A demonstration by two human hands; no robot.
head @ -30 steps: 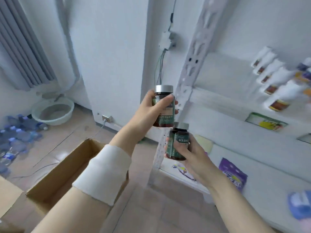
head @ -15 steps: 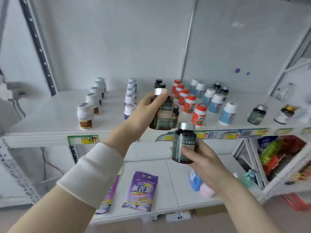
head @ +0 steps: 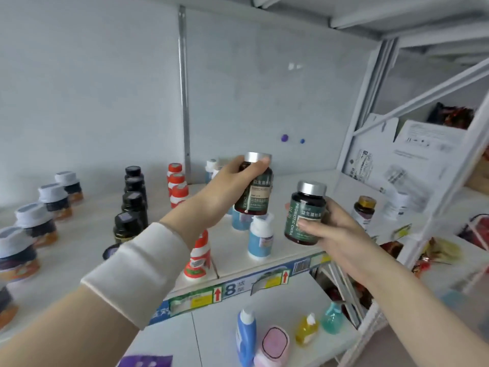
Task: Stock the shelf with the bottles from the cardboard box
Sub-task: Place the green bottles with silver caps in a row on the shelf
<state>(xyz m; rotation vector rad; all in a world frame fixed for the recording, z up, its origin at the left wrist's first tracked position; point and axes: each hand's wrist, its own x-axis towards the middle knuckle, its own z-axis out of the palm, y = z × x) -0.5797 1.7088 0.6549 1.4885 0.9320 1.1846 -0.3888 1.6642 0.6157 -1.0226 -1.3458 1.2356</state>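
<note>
The left hand (head: 230, 181) has its fingers curled round the body of a dark, green-labelled bottle (head: 255, 192), with one fingertip hooked over the rim of the silver cap. The bottle hangs roughly upright with its base free, ready to be set down. Directly under that grip stand blue-labelled white bottles (head: 260, 239), so the bottle is in the air above the shelf (head: 293, 186) and not yet on it. The bare board just right of the hand looks the likeliest landing spot.

The right hand (head: 338, 234), lower and nearer the person, is clamped on a second bottle (head: 304, 215) of the same kind, thumb across the label and fingers round the back. It is held out over the shelf's front edge and seems to be waiting its turn.

Left of the left hand's grip, goods run in files from front to back: red-and-white bottles (head: 177, 186), then black bottles (head: 133, 200), then white-capped jars (head: 39, 221) farthest out. Each kind keeps to its own file, which suggests the pair belongs together in a file of its own.

Just right of the right hand stands an amber bottle (head: 364, 210) with a gold cap. Below both hands, a lower shelf (head: 291, 300) carries soap bottles (head: 246, 335). The cardboard box is out of view.
</note>
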